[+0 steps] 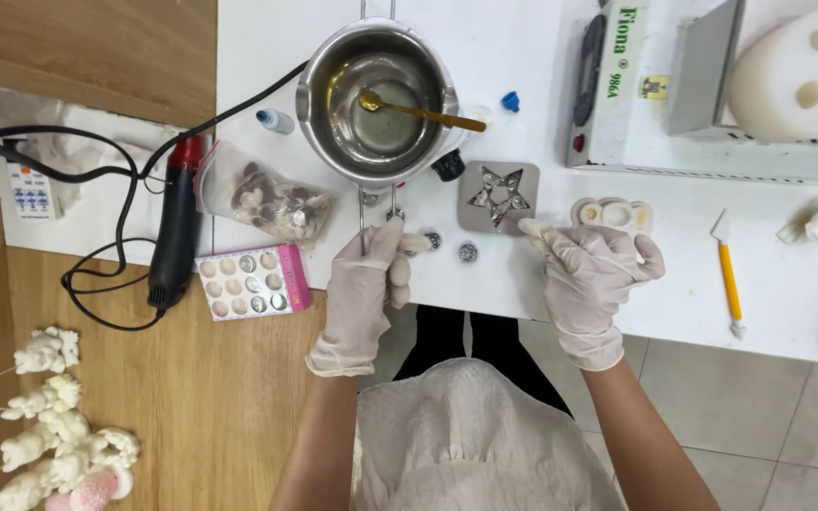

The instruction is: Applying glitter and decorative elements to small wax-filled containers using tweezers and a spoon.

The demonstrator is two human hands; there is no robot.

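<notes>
White table [523, 57]: left hand [366, 284] hides the pot [381, 99] handle's end.

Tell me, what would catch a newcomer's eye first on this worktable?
Probably the shiny metal melting pot at the top middle of the white table, with a gold spoon resting in it. Just below, two gloved hands meet the eye: the left hand grips the pot's wire handle, and the right hand hovers beside a grey star-shaped mould. At far left, a red-and-black heat gun lies on the wood.
</notes>
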